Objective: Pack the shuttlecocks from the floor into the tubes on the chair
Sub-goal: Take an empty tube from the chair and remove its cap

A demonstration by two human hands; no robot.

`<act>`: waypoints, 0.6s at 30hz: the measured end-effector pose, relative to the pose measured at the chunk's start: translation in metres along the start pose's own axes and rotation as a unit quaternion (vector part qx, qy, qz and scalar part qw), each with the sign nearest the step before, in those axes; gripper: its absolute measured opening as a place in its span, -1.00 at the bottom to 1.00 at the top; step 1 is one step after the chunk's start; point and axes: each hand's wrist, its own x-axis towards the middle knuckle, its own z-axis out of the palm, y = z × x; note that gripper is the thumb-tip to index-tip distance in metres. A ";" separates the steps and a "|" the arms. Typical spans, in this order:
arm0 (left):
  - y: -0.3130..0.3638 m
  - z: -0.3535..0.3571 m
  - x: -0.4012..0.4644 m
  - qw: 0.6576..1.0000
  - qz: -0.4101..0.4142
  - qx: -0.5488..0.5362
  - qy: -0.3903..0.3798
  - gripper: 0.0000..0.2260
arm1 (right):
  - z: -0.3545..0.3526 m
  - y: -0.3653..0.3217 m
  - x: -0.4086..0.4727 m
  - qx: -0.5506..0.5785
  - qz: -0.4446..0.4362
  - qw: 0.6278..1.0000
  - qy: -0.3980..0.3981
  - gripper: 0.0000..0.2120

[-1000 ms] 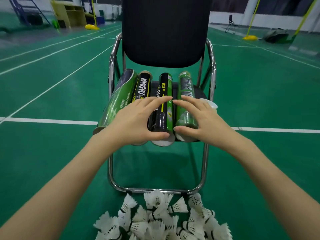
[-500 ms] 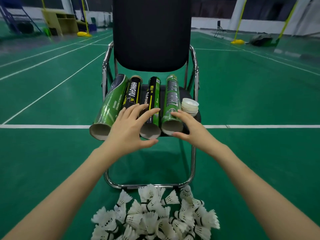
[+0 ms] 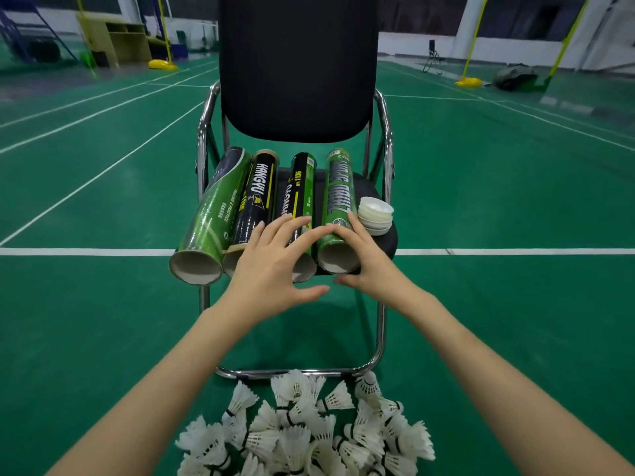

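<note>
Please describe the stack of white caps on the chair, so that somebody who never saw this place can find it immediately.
Start at the black chair on the green court; four tubes lie side by side on its seat. The stack of white caps sits at the seat's right edge, beside the rightmost green tube. It alone is short, round and white.

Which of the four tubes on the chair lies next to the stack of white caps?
The rightmost green tube, with grey lettering. The stack of white caps sits against its right side, and the right hand touches its open end; the other three lie further left.
</note>
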 end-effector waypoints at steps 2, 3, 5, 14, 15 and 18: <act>0.000 0.001 -0.001 1.000 -0.001 -0.005 -0.001 -0.31 | 0.009 0.007 0.000 -0.023 -0.010 1.000 0.011 -0.09; 0.000 0.002 -0.002 1.000 -0.001 -0.005 -0.003 -0.32 | 0.014 0.010 -0.001 -0.034 -0.013 0.999 0.020 -0.08; 0.000 0.004 -0.004 1.000 -0.001 -0.005 -0.007 -0.33 | 0.020 0.016 -0.003 -0.051 -0.023 0.997 0.047 -0.10; 0.001 0.003 -0.005 1.000 -0.001 -0.017 -0.004 -0.34 | 0.012 0.012 -0.009 -0.022 -0.053 0.989 0.140 -0.24; 0.002 0.002 -0.005 1.000 -0.001 -0.022 -0.002 -0.34 | 0.008 0.008 -0.011 -0.007 -0.055 0.987 0.151 -0.25; 0.006 -0.002 -0.005 0.999 -0.001 -0.042 0.002 -0.33 | -0.004 -0.007 -0.021 0.047 -0.065 0.975 0.206 -0.31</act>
